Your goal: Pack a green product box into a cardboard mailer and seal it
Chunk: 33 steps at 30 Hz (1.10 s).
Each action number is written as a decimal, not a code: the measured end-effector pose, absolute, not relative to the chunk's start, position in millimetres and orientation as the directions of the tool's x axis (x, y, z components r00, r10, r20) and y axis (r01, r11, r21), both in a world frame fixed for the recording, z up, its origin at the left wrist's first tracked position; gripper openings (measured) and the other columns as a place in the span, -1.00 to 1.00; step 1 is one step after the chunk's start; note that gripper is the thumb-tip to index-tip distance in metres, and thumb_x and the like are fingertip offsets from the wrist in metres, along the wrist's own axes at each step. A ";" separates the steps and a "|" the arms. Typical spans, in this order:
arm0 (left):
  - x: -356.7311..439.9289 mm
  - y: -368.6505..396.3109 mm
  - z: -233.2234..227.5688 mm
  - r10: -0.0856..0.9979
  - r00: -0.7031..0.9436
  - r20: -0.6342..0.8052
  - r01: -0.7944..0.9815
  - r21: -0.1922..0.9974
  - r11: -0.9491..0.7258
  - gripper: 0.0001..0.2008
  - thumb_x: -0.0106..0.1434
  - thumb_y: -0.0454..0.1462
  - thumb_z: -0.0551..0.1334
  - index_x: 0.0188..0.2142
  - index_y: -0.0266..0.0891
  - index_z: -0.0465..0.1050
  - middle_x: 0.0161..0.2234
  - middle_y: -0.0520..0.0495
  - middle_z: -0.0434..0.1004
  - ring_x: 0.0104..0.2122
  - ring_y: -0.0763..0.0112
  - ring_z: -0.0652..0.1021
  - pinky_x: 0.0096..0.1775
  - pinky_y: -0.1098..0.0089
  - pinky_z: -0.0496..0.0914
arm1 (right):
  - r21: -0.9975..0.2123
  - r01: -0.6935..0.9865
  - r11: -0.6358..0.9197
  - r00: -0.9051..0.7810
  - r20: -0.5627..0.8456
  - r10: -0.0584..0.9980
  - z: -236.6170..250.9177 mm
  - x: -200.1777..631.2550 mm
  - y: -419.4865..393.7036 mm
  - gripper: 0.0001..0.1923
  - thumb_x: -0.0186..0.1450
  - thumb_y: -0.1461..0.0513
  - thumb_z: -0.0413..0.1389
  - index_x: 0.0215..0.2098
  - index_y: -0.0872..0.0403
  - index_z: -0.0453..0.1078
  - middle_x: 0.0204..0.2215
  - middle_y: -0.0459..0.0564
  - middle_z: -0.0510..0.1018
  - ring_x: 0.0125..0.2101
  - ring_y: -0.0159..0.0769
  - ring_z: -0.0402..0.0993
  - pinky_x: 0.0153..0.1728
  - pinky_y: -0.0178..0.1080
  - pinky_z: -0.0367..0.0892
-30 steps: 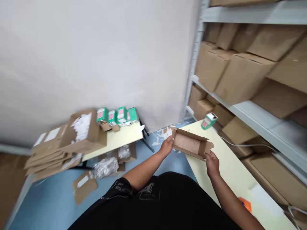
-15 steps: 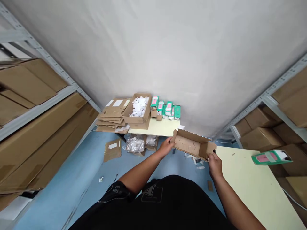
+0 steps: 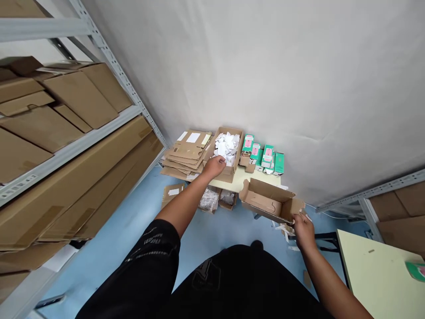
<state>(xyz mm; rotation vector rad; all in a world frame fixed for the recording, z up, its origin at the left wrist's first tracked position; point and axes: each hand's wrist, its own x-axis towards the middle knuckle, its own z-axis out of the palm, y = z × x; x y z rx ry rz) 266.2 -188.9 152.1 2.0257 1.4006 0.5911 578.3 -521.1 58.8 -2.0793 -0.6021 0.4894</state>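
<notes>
My right hand (image 3: 303,228) grips the right end of an open, shallow cardboard box (image 3: 265,204), held tilted above the floor with its inside showing. My left hand (image 3: 214,167) is over the front left edge of a larger cardboard box (image 3: 229,176) on the table. Its fingers are bent together beside the white paper scraps (image 3: 227,146) that fill this box. Whatever those fingers pinch, if anything, is too small to tell.
Flattened cardboard pieces (image 3: 189,148) are stacked left of the scrap box. Several green boxes (image 3: 267,155) stand to its right on the table (image 3: 241,180). Bags in cartons (image 3: 210,199) lie underneath. Loaded shelves (image 3: 109,119) flank the left, and another table (image 3: 378,266) is at right.
My left hand has let go of the shallow cardboard box and moved left to the paper scraps. My right hand still holds that box. The view has swung left.
</notes>
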 end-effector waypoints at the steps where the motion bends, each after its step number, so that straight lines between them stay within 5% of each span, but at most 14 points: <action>1: 265.8 -172.1 149.1 0.934 0.358 0.000 0.723 0.633 -0.277 -0.71 0.34 -0.21 0.26 0.01 -0.23 0.59 -0.05 -0.10 0.68 -0.06 0.27 0.63 0.00 0.40 0.45 | -0.841 0.219 -0.495 0.800 -0.135 0.584 60.7 578.7 -514.6 -0.52 0.13 -0.03 0.09 -0.21 0.13 0.61 -0.33 0.07 0.69 -0.19 0.02 0.58 -0.21 -0.14 0.44; 5: 276.3 -117.5 131.3 0.883 0.432 -0.183 0.862 0.372 -0.344 -0.49 0.33 -0.17 0.31 0.24 -0.21 0.45 0.23 -0.20 0.50 0.19 0.16 0.51 0.17 0.37 0.37 | -0.835 0.203 -0.511 0.759 -0.195 0.621 66.3 587.4 -486.4 -0.55 0.13 -0.03 0.11 -0.24 0.12 0.61 -0.25 0.11 0.71 -0.12 0.04 0.56 -0.13 -0.13 0.42; 13: 318.2 -46.6 87.0 0.853 0.274 -0.444 0.961 0.170 -0.220 0.05 -0.01 -0.30 0.50 0.45 -0.22 0.16 0.42 -0.48 0.15 0.31 -0.27 0.39 0.21 0.03 0.38 | -0.831 0.211 -0.515 0.628 -0.288 0.723 72.6 620.7 -408.7 -0.52 0.13 -0.05 0.09 -0.22 0.11 0.61 -0.20 0.11 0.71 -0.07 0.07 0.56 -0.01 -0.11 0.38; 19: 318.0 -31.1 71.1 0.847 0.192 -0.497 0.981 0.129 -0.146 -0.36 0.00 -0.33 0.44 0.14 -0.33 0.55 0.05 -0.46 0.61 0.08 -0.13 0.60 0.13 0.13 0.43 | -0.834 0.240 -0.497 0.555 -0.302 0.775 64.2 649.6 -364.1 -0.53 0.14 -0.05 0.12 -0.23 0.10 0.63 -0.25 0.09 0.71 -0.08 0.07 0.54 -0.05 -0.12 0.39; 25: 289.1 -42.7 97.6 0.926 0.189 -0.326 0.971 0.200 -0.128 -0.63 0.10 -0.29 0.38 -0.06 -0.24 0.64 -0.04 -0.30 0.67 0.06 0.02 0.60 0.10 0.30 0.41 | -0.864 0.245 -0.440 0.432 -0.309 0.847 61.8 658.8 -334.3 -0.60 0.17 -0.01 0.10 -0.28 0.08 0.62 -0.33 0.04 0.69 -0.20 -0.01 0.54 -0.16 -0.16 0.39; 29: 265.0 -48.3 118.4 0.961 0.184 -0.206 0.959 0.254 -0.129 -0.67 0.16 -0.27 0.35 -0.06 -0.20 0.64 -0.09 -0.24 0.69 0.01 0.05 0.61 0.04 0.33 0.43 | -0.849 0.224 -0.478 0.505 -0.318 0.803 58.9 650.1 -323.4 -0.58 0.11 -0.02 0.13 -0.26 0.10 0.61 -0.31 0.06 0.70 -0.19 0.01 0.56 -0.19 -0.17 0.39; 33: 255.9 -59.4 138.9 0.973 0.221 -0.068 0.858 0.488 -0.161 -0.66 0.20 -0.27 0.31 -0.03 -0.22 0.63 -0.12 -0.16 0.70 -0.09 0.12 0.64 -0.08 0.35 0.45 | -0.824 0.219 -0.523 0.562 -0.332 0.758 63.5 632.1 -325.9 -0.60 0.12 -0.01 0.12 -0.28 0.09 0.58 -0.35 0.02 0.68 -0.26 -0.05 0.54 -0.28 -0.19 0.37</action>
